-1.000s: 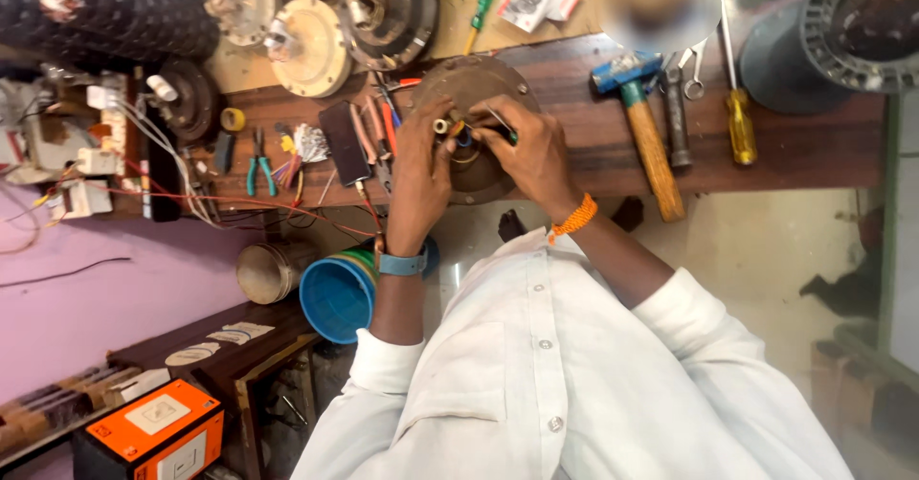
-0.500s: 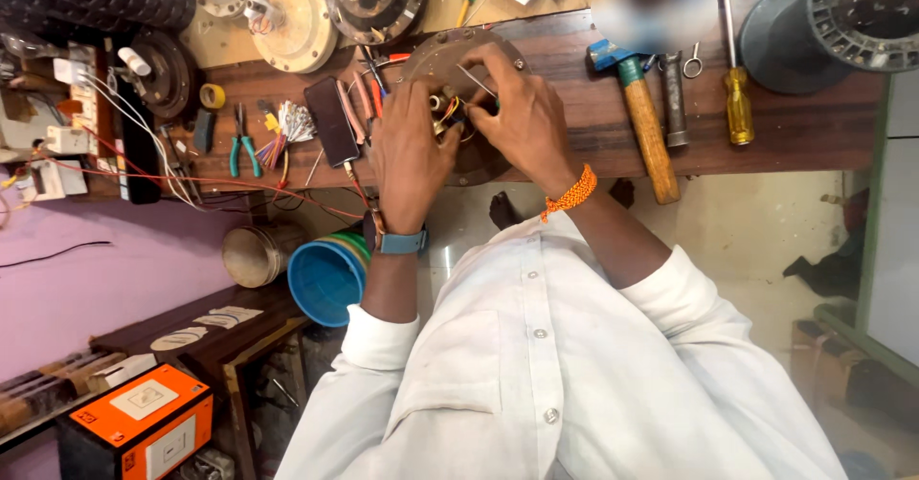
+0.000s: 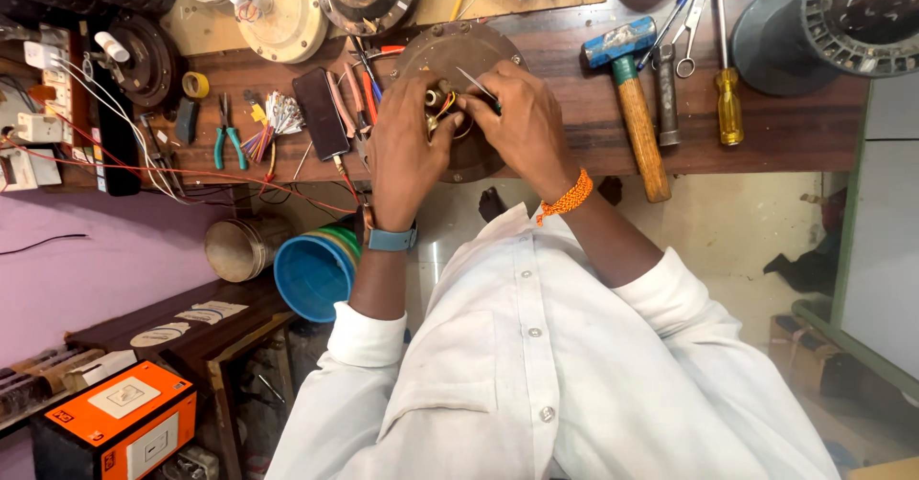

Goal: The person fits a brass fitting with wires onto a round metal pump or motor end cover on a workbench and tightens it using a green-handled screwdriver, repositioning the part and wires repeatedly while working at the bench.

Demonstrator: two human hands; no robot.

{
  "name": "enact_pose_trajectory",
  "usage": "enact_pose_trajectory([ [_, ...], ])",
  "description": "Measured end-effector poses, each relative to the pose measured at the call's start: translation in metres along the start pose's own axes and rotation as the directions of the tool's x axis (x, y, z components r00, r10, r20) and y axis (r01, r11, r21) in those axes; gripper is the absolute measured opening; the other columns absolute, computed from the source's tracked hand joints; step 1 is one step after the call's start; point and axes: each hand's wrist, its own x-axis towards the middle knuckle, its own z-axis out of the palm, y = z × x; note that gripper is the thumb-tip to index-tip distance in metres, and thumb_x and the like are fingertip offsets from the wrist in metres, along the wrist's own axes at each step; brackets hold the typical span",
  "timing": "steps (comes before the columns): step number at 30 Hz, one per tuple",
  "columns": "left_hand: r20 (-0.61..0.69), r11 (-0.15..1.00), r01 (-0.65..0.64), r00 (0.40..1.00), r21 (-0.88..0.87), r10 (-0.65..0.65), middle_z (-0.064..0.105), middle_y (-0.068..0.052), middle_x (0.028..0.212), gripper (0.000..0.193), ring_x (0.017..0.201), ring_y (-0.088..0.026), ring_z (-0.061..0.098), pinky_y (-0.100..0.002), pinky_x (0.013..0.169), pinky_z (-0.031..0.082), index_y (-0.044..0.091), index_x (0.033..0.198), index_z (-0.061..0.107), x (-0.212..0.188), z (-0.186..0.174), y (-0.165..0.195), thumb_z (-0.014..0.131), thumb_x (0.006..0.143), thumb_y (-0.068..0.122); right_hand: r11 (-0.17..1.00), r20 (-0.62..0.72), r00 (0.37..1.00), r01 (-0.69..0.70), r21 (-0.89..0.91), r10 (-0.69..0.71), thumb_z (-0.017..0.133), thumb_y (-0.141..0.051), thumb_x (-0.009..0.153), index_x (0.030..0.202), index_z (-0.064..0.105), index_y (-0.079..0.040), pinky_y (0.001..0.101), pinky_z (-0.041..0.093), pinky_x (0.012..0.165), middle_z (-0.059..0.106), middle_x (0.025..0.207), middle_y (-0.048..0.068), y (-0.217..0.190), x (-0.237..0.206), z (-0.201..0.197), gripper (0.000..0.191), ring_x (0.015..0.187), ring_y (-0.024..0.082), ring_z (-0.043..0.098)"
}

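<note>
Hands (image 3: 464,131) on round motor housing (image 3: 431,54)

Round brown metal motor housing (image 3: 450,54): dull brown, with copper-coloured windings at its centre, partly hidden. Left hand (image 3: 407,150) wears a blue wristband (image 3: 391,240); right hand (image 3: 522,126) wears an orange braided thread bracelet (image 3: 567,196). Long-sleeved white buttoned shirt (image 3: 536,365): plain white. Dark brown wooden workbench (image 3: 785,131). Hammer with blue head and green-banded wooden handle (image 3: 632,97). Yellow-handled screwdriver (image 3: 729,107). Green-handled pliers (image 3: 228,140). Bright blue plastic bucket (image 3: 311,269), its rim possibly striped yellow and green. Orange cardboard box with white label (image 3: 120,418). Pink-lilac wall surface (image 3: 86,260).
</note>
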Motion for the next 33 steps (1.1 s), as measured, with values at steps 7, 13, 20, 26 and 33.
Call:
enact_pose_trajectory([
  [7,0.082,0.994,0.094,0.993,-0.061,-0.089,0.068,-0.015,0.117,0.036,0.112,-0.037,0.063,-0.046,0.093,0.05,0.006,0.12,0.063,0.006,-0.006,-0.006,0.079,0.089,0.015,0.993,0.048,0.997,0.06,-0.1,-0.055,0.069,-0.011,0.096,0.098,0.066,0.0,0.0527,0.048,0.07,0.063,0.102,0.016,-0.003,-0.006,0.013,0.012,0.086,0.043,0.063],
  [13,0.114,0.996,0.078,0.991,-0.033,-0.073,0.067,-0.016,0.122,0.033,0.119,-0.038,0.062,-0.046,0.096,0.049,0.007,0.122,0.063,0.008,-0.005,-0.007,0.074,0.09,0.007,0.998,-0.043,0.999,0.031,-0.062,-0.034,0.077,-0.016,0.091,0.094,0.072,-0.005,0.049,0.049,0.067,0.066,0.093,0.012,-0.004,-0.004,0.004,0.013,0.082,0.039,0.066],
  [20,0.107,0.976,-0.186,0.974,-0.116,0.198,0.062,-0.014,0.141,0.048,0.138,-0.04,0.052,-0.046,0.11,0.046,0.006,0.137,0.06,0.013,-0.017,-0.02,0.078,0.092,0.009,0.982,-0.121,0.987,0.125,0.145,-0.108,0.079,-0.011,0.092,0.097,0.073,-0.003,0.0402,0.052,0.072,0.067,0.091,0.009,0.011,-0.013,0.011,0.01,0.082,0.028,0.067],
  [26,0.07,0.984,-0.05,0.996,-0.173,0.062,0.06,-0.01,0.14,0.064,0.128,-0.035,0.056,-0.045,0.105,0.046,0.009,0.138,0.057,-0.002,-0.015,-0.018,0.084,0.081,0.023,0.237,-0.125,0.829,-0.009,0.971,0.544,0.073,-0.012,0.102,0.129,0.056,-0.013,0.0353,0.053,0.065,0.063,0.094,0.002,0.052,-0.015,-0.037,0.032,0.074,0.012,0.056],
  [33,0.055,0.993,-0.096,0.994,-0.066,0.099,0.064,-0.001,0.137,0.036,0.127,-0.029,0.059,-0.045,0.116,0.045,0.012,0.129,0.062,0.005,-0.002,-0.032,0.078,0.097,0.014,0.553,0.28,0.855,-0.501,0.666,0.437,0.065,-0.017,0.1,0.143,0.055,-0.008,0.0247,0.053,0.06,0.07,0.108,0.005,0.048,-0.054,-0.048,0.045,0.075,0.01,0.059],
])
